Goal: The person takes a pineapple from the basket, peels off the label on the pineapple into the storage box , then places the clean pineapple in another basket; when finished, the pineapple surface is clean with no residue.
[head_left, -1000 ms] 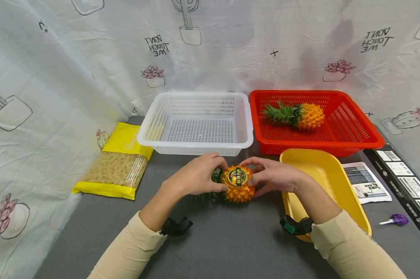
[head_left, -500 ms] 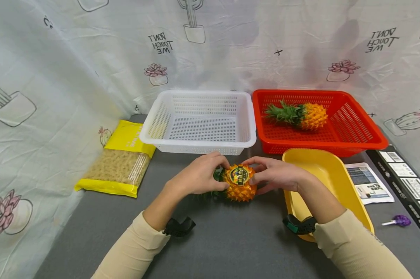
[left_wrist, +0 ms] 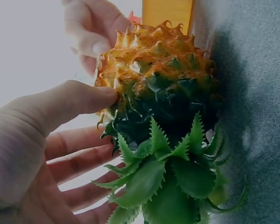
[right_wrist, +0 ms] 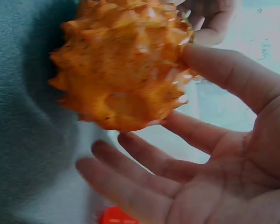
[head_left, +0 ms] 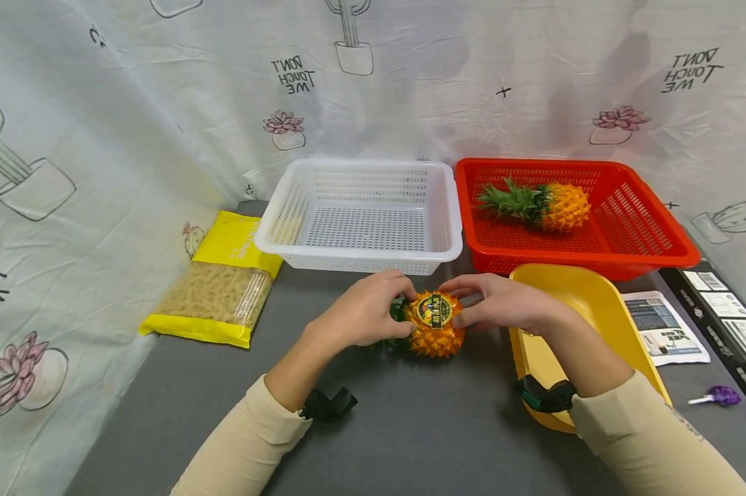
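Pineapple [head_left: 437, 342], small and spiny, lies on its side on a gray tabletop [head_left: 428, 427] between a person's two hands. From the head view, a round black-and-gold label [head_left: 433, 311] shows on its upper side, while the left hand covers much of the leafy end. The left wrist view reveals that end: a green, saw-edged crown [left_wrist: 172, 186] and skin shading from green to orange. The right wrist view shows the opposite end, all orange, with a shallow dimple.

The left hand [head_left: 368, 311] pinches the fruit near the crown between thumb and index finger, its other fingers spread. The right hand [head_left: 503, 303] reaches in from the other side, thumb and index finger pinching near the label, remaining fingers extended past the base.

A white basket [head_left: 360, 258] stands just beyond the hands, its rim beside that of a red basket [head_left: 565, 260]. A yellow tray [head_left: 586, 303] lies under the right forearm. Gray tabletop stretches from the fruit toward the wearer, between both forearms.
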`<action>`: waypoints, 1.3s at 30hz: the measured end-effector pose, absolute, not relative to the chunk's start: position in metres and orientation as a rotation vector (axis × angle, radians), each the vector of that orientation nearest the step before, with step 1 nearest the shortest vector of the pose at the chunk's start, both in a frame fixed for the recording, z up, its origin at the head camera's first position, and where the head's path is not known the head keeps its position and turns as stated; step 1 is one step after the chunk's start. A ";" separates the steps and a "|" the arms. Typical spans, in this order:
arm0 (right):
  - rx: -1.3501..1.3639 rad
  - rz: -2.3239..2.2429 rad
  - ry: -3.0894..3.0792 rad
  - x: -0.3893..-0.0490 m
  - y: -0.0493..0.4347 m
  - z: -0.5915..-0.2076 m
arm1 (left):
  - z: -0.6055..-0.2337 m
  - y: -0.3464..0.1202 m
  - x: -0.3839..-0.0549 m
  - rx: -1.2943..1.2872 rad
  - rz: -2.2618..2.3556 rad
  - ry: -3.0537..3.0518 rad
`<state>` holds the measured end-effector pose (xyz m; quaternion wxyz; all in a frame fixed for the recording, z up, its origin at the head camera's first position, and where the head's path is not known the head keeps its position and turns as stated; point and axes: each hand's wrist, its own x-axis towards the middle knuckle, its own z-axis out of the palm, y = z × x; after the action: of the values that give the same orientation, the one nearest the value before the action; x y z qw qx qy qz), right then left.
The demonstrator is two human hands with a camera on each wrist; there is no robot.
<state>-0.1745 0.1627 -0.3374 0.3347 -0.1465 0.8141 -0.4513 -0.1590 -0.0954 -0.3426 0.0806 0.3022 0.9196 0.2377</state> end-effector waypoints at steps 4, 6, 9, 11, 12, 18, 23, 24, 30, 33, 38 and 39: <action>-0.471 -1.142 2.283 -0.171 0.165 -0.328 | -0.343 -0.093 -0.161 0.895 0.707 2.740; -0.489 -1.147 2.345 -0.170 0.164 -0.324 | -0.343 -0.093 -0.162 0.891 0.721 2.735; -0.475 -1.163 2.390 -0.168 0.159 -0.322 | -0.345 -0.095 -0.164 0.888 0.739 2.726; -0.452 -1.169 2.395 -0.168 0.156 -0.322 | -0.345 -0.096 -0.166 0.883 0.747 2.720; -0.445 -1.169 2.397 -0.168 0.154 -0.323 | -0.346 -0.096 -0.166 0.882 0.748 2.719; -0.427 -1.111 2.434 -0.170 0.143 -0.328 | -0.345 -0.097 -0.166 0.858 0.756 2.703; -0.437 -1.073 2.464 -0.171 0.138 -0.329 | -0.346 -0.098 -0.167 0.847 0.777 2.694; -0.443 -1.074 2.466 -0.172 0.138 -0.329 | -0.346 -0.098 -0.167 0.850 0.779 2.694; -0.484 -1.094 2.495 -0.172 0.136 -0.330 | -0.344 -0.097 -0.168 0.859 0.776 2.701; -0.490 -1.122 2.516 -0.170 0.135 -0.330 | -0.343 -0.097 -0.167 0.852 0.771 2.706; -0.516 -1.164 2.603 -0.166 0.133 -0.330 | -0.344 -0.096 -0.167 0.853 0.755 2.715; -0.524 -1.169 2.622 -0.166 0.133 -0.331 | -0.344 -0.096 -0.167 0.859 0.752 2.718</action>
<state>-0.1657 0.1327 -0.3307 0.1116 -0.1784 0.8929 -0.3981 -0.1671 -0.0959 -0.3442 0.0966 0.2902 0.9176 0.2538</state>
